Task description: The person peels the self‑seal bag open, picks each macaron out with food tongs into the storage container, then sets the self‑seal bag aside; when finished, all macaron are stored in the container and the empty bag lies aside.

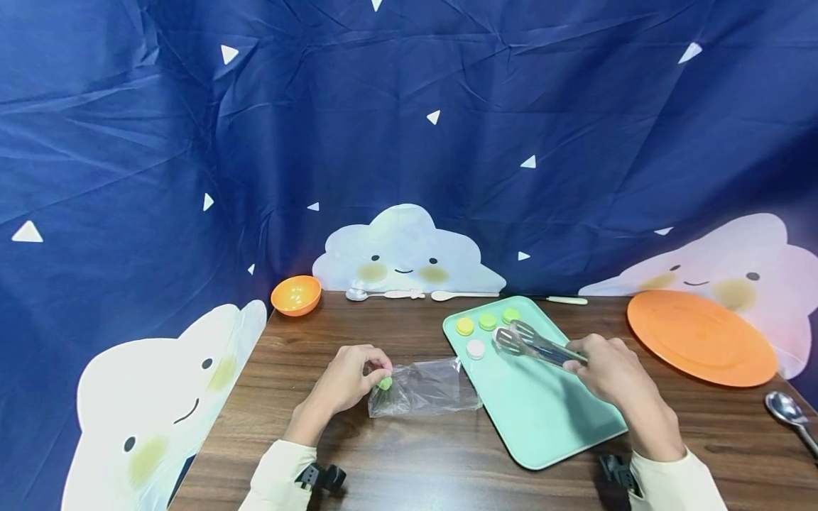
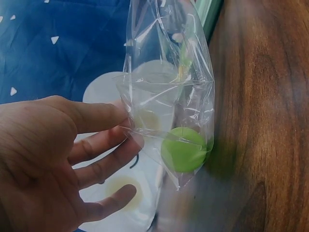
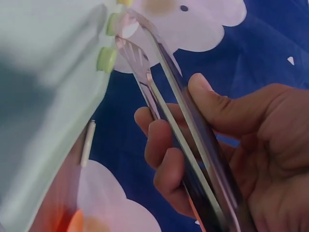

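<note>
My left hand (image 1: 350, 380) pinches the corner of a clear plastic bag (image 1: 429, 387) between thumb and fingers. Inside that corner lies a round green macaron (image 2: 183, 150), just beyond the fingertips. My right hand (image 1: 610, 365) grips metal tongs (image 3: 186, 116) around their arms, above the mint-green tray (image 1: 543, 404). The slotted tong heads are at the tray's far part, with a white round piece (image 3: 129, 28) showing between them. Close by on the tray are a yellow macaron (image 1: 465, 326), two green macarons (image 1: 488, 321) and another white one (image 1: 476, 349).
An orange bowl (image 1: 296, 295) stands at the back left. Light-coloured spoons (image 1: 465, 296) and a light-handled utensil (image 1: 567, 300) lie along the back edge. At right are a large orange plate (image 1: 703, 341) and a metal spoon (image 1: 789, 411). The bag's mouth lies against the tray's left edge.
</note>
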Tool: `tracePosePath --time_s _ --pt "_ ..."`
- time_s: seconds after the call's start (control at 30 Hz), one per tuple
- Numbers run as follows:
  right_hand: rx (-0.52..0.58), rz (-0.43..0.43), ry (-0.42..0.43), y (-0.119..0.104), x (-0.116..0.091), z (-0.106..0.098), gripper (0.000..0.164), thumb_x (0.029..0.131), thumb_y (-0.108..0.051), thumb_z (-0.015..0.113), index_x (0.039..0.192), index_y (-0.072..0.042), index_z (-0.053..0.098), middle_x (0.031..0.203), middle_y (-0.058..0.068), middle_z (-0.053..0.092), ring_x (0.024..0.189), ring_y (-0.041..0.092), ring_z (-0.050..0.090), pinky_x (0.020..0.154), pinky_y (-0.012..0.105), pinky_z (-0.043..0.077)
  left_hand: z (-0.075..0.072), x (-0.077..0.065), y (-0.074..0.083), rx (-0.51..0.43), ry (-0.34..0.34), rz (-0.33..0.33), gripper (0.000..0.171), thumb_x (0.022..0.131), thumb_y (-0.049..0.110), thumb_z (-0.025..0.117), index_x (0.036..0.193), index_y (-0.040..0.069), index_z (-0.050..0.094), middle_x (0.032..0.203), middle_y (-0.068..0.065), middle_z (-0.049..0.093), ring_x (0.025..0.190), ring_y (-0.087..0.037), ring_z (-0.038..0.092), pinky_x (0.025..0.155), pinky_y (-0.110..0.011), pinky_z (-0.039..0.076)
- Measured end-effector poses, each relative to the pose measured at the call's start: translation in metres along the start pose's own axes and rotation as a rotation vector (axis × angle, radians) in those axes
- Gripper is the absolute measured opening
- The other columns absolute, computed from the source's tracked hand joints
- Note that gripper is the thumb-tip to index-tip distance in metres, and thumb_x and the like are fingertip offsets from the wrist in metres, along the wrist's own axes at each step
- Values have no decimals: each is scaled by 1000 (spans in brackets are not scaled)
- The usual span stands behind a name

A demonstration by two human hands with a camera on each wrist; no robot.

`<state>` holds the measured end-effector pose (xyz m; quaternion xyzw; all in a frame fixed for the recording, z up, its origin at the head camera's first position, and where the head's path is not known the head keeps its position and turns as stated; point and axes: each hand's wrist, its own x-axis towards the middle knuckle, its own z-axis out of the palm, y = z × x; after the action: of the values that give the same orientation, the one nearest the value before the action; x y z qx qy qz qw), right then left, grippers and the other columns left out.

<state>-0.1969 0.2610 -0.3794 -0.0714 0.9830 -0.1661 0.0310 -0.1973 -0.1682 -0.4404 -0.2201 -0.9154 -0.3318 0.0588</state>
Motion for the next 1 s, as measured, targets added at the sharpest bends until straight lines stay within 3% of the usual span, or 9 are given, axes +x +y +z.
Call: tracePosePath --time_s 0.27,0.63,0.7,0.83,0.9,1.0 --pt "-9 24 -14 2 5 7 40 97 -17 77 130 5 71 128 35 70 111 59 66 79 59 55 -1 1 1 -10 -5 -2 6 93 9 82 90 13 79 85 8 73 82 -8 66 82 -40 60" --pt "21 42 -64 -6 0 0 47 100 -23 75 135 7 66 124 33 71 97 43 66 77 54 52 -1 0 0 4 -3 1 5 93 10 82 90 14 80 85 9 73 82 -4 65 81 -33 58" --pt "31 0 -40 -9 -4 -6 45 99 -23 75 134 5 68 124 30 73 98 42 67 79 54 52 -1 -1 0 0 -4 -1 5 94 10 82 90 14 79 85 9 73 81 -5 65 81 -34 59" --pt "48 -141 2 -15 -17 -15 32 95 -18 79 125 -6 78 101 11 79 84 25 65 71 39 49 -1 0 0 -14 -4 -3 5 94 10 82 90 13 79 84 9 72 81 -7 65 81 -39 60" --pt "51 -187 -24 -20 -21 -16 27 93 -15 80 119 -11 81 95 2 78 81 17 59 69 33 46 0 0 -1 -19 -3 -3 6 94 10 81 90 14 79 84 9 72 81 -8 65 81 -42 60" --pt "36 -215 -105 -29 -22 -12 23 93 -14 80 116 -13 83 100 1 80 86 18 60 73 37 49 0 1 0 -18 -3 -5 6 94 10 81 90 14 80 84 8 72 80 -8 65 80 -41 60"
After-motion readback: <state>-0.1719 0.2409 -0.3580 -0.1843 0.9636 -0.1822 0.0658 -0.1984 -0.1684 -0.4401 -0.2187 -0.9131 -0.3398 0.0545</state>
